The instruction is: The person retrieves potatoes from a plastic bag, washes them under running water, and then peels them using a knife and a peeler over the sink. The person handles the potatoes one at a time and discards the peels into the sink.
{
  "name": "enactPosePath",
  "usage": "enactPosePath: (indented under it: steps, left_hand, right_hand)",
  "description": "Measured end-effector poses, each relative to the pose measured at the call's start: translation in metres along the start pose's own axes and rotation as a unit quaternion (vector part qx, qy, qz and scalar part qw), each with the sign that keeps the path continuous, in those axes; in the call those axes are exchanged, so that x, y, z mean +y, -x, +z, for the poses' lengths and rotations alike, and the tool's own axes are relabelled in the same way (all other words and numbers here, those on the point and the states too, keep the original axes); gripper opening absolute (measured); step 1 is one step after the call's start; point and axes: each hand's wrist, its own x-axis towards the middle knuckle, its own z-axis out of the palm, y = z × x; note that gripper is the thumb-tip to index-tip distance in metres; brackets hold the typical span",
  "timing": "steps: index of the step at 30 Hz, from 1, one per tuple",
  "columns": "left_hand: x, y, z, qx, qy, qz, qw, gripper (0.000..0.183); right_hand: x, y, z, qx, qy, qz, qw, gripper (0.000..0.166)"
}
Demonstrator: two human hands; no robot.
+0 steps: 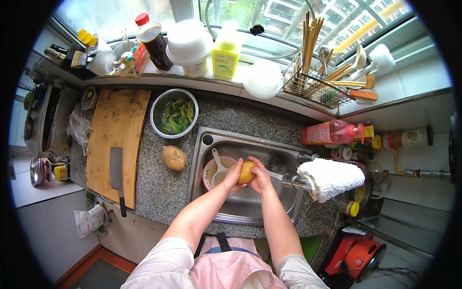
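Over the steel sink, my left hand and my right hand grip one wet yellow potato between them. Water streams from the faucet onto the potato and my right fingers. Below and left of my left hand, a patterned bowl stands in the sink with a white ladle or strainer in it; my hand partly hides both. Another potato, brown and dull, lies on the granite counter left of the sink.
A cleaver lies on the wooden cutting board, its handle past the front edge. A metal bowl holds green vegetables. White cloth covers the faucet body. Bottles and a wire utensil rack line the windowsill.
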Motion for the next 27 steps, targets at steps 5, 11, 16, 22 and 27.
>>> enactPosePath:
  steps: [5, 11, 16, 22, 27]
  left_hand:
    - [-0.007, -0.006, -0.001, -0.022, -0.005, 0.011, 1.000, 0.054]
    - [-0.009, -0.009, 0.004, 0.016, 0.034, -0.042, 0.998, 0.048]
    - [-0.023, -0.012, 0.012, 0.094, -0.116, 0.070, 0.986, 0.048]
    - [-0.014, 0.006, 0.006, 0.197, -0.376, 0.314, 0.849, 0.044]
    - [0.003, 0.050, -0.016, 0.117, -0.463, 0.345, 0.808, 0.037]
  right_hand:
    - [0.000, -0.001, -0.002, -0.025, 0.019, -0.013, 0.999, 0.046]
    - [0.006, -0.004, 0.001, 0.063, 0.161, -0.048, 0.984, 0.029]
    - [0.010, -0.038, -0.003, 0.196, 0.247, -0.052, 0.948, 0.032]
    - [0.042, -0.044, 0.018, 0.326, 0.254, -0.102, 0.905, 0.039]
    - [0.040, -0.028, 0.031, 0.248, 0.065, -0.010, 0.966, 0.049]
